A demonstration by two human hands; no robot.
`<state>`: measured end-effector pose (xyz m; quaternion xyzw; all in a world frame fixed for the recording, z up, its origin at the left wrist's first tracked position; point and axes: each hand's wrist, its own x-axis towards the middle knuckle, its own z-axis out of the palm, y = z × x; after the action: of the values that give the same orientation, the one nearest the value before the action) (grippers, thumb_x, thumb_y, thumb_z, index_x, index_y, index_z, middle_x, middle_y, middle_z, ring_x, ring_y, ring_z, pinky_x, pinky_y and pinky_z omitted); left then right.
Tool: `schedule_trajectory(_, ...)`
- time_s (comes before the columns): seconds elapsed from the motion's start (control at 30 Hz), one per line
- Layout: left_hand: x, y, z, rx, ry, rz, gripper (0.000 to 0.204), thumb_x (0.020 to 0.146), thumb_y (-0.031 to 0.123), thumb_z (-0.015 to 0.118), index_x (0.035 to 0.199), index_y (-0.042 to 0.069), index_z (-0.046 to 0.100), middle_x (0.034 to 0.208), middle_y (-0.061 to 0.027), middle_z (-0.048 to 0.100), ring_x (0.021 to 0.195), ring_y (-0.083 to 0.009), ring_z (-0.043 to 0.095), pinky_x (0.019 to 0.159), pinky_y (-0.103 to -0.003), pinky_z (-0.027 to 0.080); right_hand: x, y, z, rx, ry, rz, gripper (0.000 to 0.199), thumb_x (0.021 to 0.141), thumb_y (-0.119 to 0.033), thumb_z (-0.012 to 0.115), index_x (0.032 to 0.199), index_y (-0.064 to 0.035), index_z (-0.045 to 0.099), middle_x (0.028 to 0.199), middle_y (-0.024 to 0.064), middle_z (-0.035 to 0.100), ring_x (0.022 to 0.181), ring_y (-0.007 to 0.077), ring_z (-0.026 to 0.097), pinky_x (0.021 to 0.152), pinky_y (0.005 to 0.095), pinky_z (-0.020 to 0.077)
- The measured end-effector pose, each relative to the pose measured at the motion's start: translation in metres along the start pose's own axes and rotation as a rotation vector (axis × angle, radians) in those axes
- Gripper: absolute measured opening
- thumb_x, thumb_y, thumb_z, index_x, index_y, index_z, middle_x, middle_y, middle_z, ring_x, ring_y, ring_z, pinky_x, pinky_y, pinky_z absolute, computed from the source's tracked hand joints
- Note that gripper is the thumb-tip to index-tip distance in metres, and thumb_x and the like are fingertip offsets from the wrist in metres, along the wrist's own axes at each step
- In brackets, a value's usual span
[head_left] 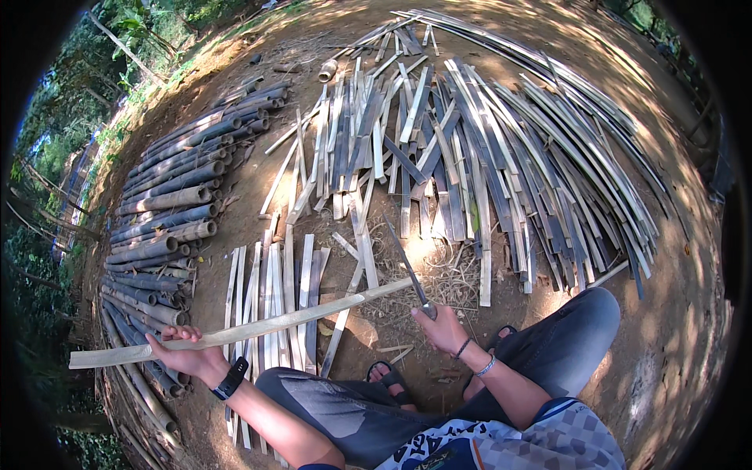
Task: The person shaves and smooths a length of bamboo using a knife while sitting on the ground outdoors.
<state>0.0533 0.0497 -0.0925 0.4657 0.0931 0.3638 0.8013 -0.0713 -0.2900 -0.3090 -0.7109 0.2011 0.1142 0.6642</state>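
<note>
My left hand (186, 354) grips a long pale bamboo strip (294, 318) near its left end, fingertips showing over its upper edge. The strip slants across in front of my knees, rising to the right. My right hand (442, 330) is closed round the handle of a long knife (409, 269), its dark blade pointing up and away. The strip's far right end lies beside the blade; I cannot tell whether they touch. Under the left part of the strip, several split bamboo strips (270, 345) lie side by side beside my left leg.
Bamboo poles (168, 200) are stacked at the left. Ahead and to the right spreads a large pile of split strips (540, 180), pale and dark. Curled shavings (446, 274) litter the dirt just beyond my right hand. My bent knees and sandalled feet (392, 381) are close by.
</note>
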Motion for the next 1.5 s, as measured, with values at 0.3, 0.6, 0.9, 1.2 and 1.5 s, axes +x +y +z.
schedule_trajectory(0.3, 0.007, -0.021, 0.0, 0.073, 0.122, -0.001, 0.045, 0.093, 0.046, 0.043, 0.064, 0.012, 0.046, 0.05, 0.0007, 0.04, 0.04, -0.0092, 0.037, 0.04, -0.021, 0.028, 0.01, 0.077, 0.058, -0.14, -0.028, -0.154, 0.055, 0.095, -0.046, 0.044, 0.065, -0.0003, 0.052, 0.052, 0.0057, 0.049, 0.049, 0.0172, 0.054, 0.048, 0.0347, 0.0429)
schedule_trajectory(0.6, 0.003, -0.019, 0.002, 0.104, 0.134, 0.032, 0.045, 0.094, 0.046, 0.042, 0.065, 0.012, 0.045, 0.05, 0.0003, 0.04, 0.04, -0.0093, 0.037, 0.04, -0.021, 0.027, 0.0, 0.049, 0.066, -0.203, -0.116, -0.146, 0.054, 0.095, -0.043, 0.044, 0.07, 0.0036, 0.056, 0.061, 0.0183, 0.055, 0.06, 0.0273, 0.056, 0.059, 0.0412, 0.043)
schedule_trajectory(0.9, -0.012, -0.016, 0.015, 0.069, 0.07, 0.023, 0.044, 0.094, 0.045, 0.043, 0.066, 0.011, 0.045, 0.05, 0.0001, 0.04, 0.039, -0.0089, 0.037, 0.039, -0.021, 0.029, 0.02, 0.064, 0.045, -0.021, -0.091, 0.142, 0.06, 0.097, -0.048, 0.038, 0.061, -0.0016, 0.05, 0.043, 0.0043, 0.043, 0.035, 0.0162, 0.045, 0.039, 0.0344, 0.0375)
schedule_trajectory(1.2, -0.013, -0.017, 0.015, 0.002, -0.037, -0.012, 0.043, 0.095, 0.043, 0.042, 0.067, 0.011, 0.046, 0.05, -0.0001, 0.039, 0.038, -0.0089, 0.037, 0.038, -0.021, 0.029, 0.031, 0.093, 0.046, -0.291, 0.088, 0.005, 0.058, 0.094, -0.048, 0.042, 0.072, 0.003, 0.058, 0.056, 0.0174, 0.053, 0.057, 0.0272, 0.056, 0.059, 0.0415, 0.0436)
schedule_trajectory(1.5, -0.009, -0.016, 0.01, 0.017, -0.014, -0.001, 0.042, 0.094, 0.043, 0.042, 0.067, 0.011, 0.046, 0.05, 0.0005, 0.039, 0.038, -0.0087, 0.037, 0.038, -0.02, 0.028, 0.038, 0.116, 0.048, -0.293, 0.159, -0.05, 0.063, 0.094, -0.051, 0.039, 0.064, 0.0025, 0.054, 0.049, 0.0121, 0.052, 0.045, 0.0215, 0.055, 0.049, 0.0379, 0.0442)
